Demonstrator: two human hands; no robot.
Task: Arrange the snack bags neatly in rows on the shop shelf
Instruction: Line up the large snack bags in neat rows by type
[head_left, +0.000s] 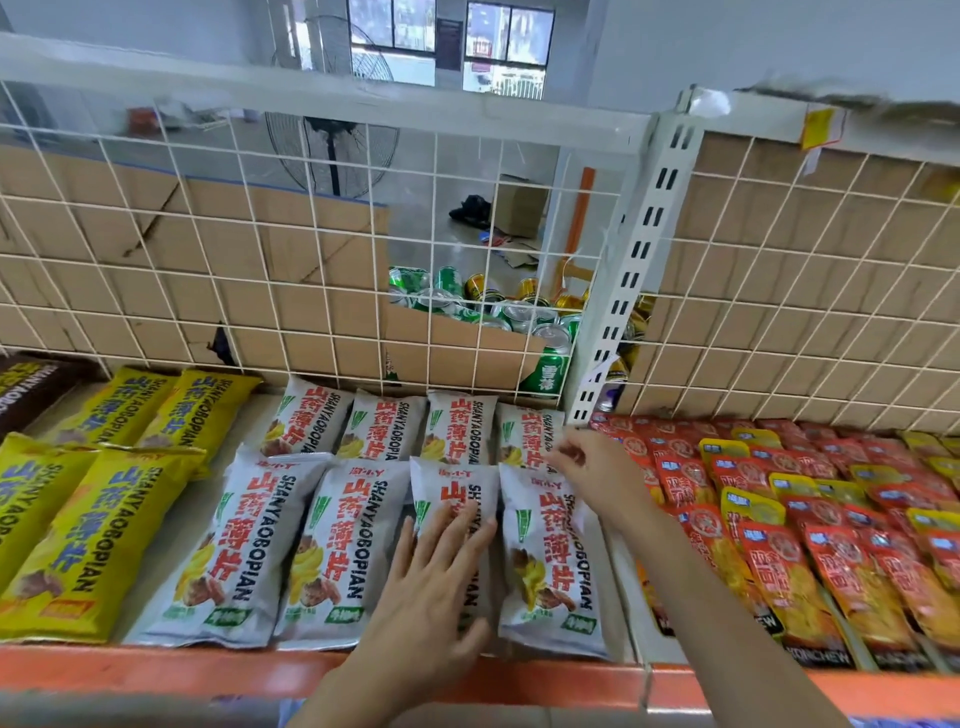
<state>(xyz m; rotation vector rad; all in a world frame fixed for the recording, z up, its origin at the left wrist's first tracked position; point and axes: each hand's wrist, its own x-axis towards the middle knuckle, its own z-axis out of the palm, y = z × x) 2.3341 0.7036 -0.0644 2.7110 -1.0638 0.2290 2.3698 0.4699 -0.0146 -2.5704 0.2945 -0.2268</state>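
On the shelf (156, 670): white snack bags (332, 540) lie lengthwise in two rows of four, the back row (384, 426) against the wire grid (260, 234) and the front row (244, 545) at the orange edge.
Left hand (431, 587): flat and spread, fingers straight, pressing down on the third front bag (441, 483), which lies under the palm.
Right hand (587, 462): up at the top edge of the fourth front bag (545, 561), right where it meets the back row. The fingers are bent but blurred, so I cannot tell whether they pinch the bag.
Between the hands: those two bags lie side by side, close together.
Left neighbours: yellow bags (104, 519), also lengthwise.
Right neighbours: red packets (831, 545), overlapping in rows.
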